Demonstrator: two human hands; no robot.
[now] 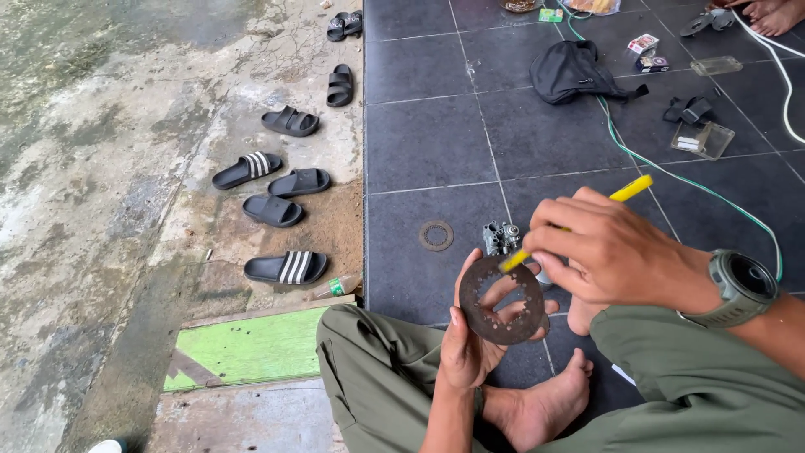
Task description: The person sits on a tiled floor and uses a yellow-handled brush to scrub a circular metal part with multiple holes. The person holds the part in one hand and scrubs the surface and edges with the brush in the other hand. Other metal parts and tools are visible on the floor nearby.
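A rusty brown toothed ring plate (502, 300), worn dull, stands upright in the left hand (470, 340), fingers clamped on its rim, above the tiled floor's (436, 143) near edge. The right hand (608, 250) pinches a yellow-handled tool (625, 192) whose tip, touching the plate, is hard to make out.

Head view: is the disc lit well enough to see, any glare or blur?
Head view: soft, even daylight, no hard shadows; the disc in the left hand is sharp, its holes plain; the right hand with the yellow tool shows no blur; dull sheen on the tiles, no glare.
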